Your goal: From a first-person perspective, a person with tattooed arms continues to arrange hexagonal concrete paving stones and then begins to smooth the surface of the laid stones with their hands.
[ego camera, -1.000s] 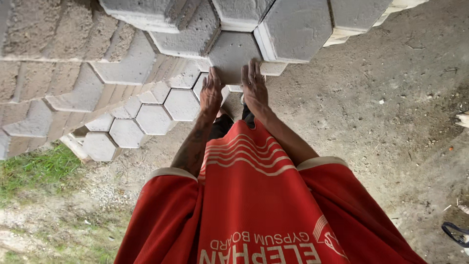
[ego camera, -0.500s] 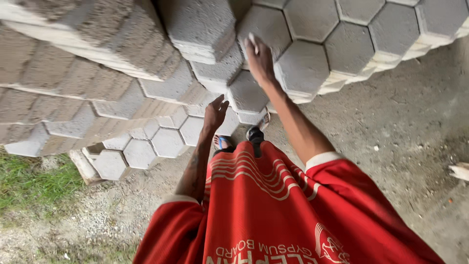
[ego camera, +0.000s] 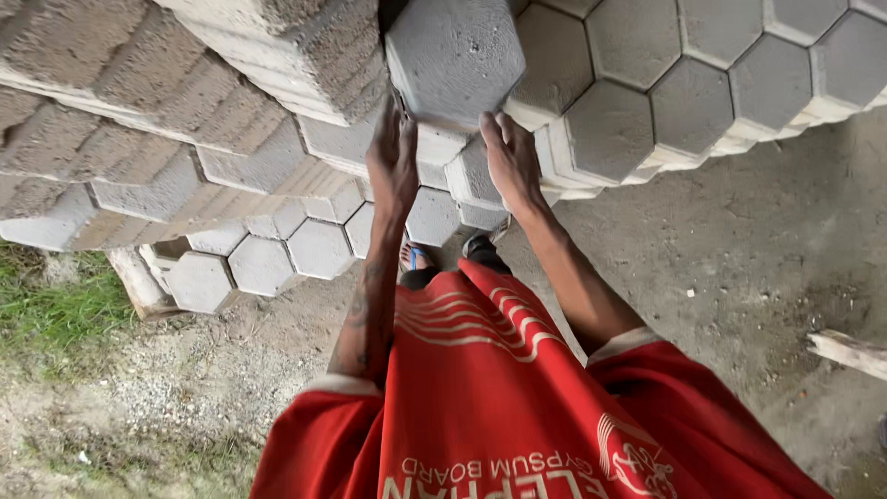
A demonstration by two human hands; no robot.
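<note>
A grey hexagonal concrete paving block point(ego camera: 455, 57) is raised above the stack, gripped from both sides. My left hand point(ego camera: 394, 159) presses its left lower edge and my right hand point(ego camera: 509, 159) presses its right lower edge. Beneath the block lie stacked rows of the same hexagonal pavers point(ego camera: 684, 102). My red shirt point(ego camera: 499, 397) fills the lower middle of the view, with my feet point(ego camera: 480, 245) showing just past it.
Taller stacks of pavers point(ego camera: 139, 102) rise on the left. More pavers point(ego camera: 277, 263) lie low near a wooden pallet edge point(ego camera: 129, 282). Grass point(ego camera: 46, 310) borders the left. Bare concrete ground point(ego camera: 739, 259) spreads to the right, with a wooden piece point(ego camera: 845, 351) on it.
Both hands have risen from the lower pavers to the upper stack. They now grip one hexagonal block between them, and the view has tilted upward.
</note>
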